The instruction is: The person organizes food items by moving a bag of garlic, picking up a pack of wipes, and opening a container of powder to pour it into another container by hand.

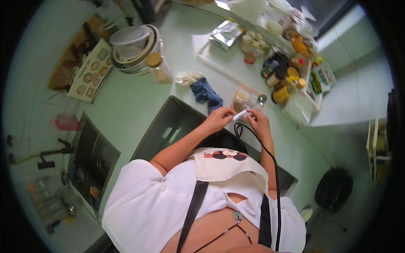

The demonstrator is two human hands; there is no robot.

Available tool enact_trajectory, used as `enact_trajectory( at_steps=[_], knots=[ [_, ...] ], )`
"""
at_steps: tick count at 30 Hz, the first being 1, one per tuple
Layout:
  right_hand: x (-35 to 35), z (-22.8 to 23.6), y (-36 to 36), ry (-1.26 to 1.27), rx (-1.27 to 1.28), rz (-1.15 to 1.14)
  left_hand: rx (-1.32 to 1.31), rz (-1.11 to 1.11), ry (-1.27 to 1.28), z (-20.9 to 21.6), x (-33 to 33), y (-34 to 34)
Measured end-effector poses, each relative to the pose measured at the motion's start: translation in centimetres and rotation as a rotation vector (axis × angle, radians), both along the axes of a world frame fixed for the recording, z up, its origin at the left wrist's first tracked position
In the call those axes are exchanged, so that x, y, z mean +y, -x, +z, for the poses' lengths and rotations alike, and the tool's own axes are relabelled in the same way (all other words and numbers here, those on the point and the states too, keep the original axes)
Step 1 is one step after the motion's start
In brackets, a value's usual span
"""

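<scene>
A metal spoon (262,99) with a thick white handle (241,114) is held between my two hands. My left hand (218,119) pinches the handle's end, fingers closed. My right hand (259,123) closes its fingertips on the handle's other side; what part of it they cover is hard to see. The spoon's bowl points away to the right, over an orange-rimmed clear container (236,96) with something pale inside. A blue cloth (203,91) with a white bunched end lies just beyond my left hand. A black cable (272,154) loops beside my right hand.
A jar with a yellow lid (155,60) and stacked bowls (130,42) stand at the back left. Bottles (287,90) and bagged food crowd the back right. A dark-edged basin (164,122) sits under my left forearm; a sink (95,162) is farther left.
</scene>
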State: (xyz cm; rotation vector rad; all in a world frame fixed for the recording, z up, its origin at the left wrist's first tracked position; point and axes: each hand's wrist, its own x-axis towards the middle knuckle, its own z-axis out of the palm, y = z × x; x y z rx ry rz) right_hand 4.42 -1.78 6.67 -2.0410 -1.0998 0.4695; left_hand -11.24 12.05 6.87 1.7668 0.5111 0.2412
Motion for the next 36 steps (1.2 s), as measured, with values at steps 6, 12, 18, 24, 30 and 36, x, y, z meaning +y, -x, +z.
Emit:
enact_trajectory(
  at_steps=[6,12,18,24,30,36],
  knots=[
    [1.6,1.5,0.9,0.011,0.173,0.077,-0.006,0.054,-0.091,-0.8,0.6,1.8],
    [4.6,3.1,1.7,-0.038,0.233,0.231,-0.086,0.218,-0.087,-0.4,1.1,4.2],
    [8.0,4.0,3.9,-0.085,0.151,0.374,-0.007,0.246,-0.188,-0.1,2.0,6.7],
    [8.7,5.5,3.7,-0.124,-0.129,0.476,-0.025,0.145,-0.129,0.3,2.7,4.7],
    [6.2,7.7,4.1,0.016,-0.317,0.415,-0.151,0.047,-0.059,-0.9,2.0,4.0],
    [2.8,5.3,4.3,0.088,-0.194,0.326,-0.108,-0.056,-0.239,-1.6,0.7,1.9]
  ],
)
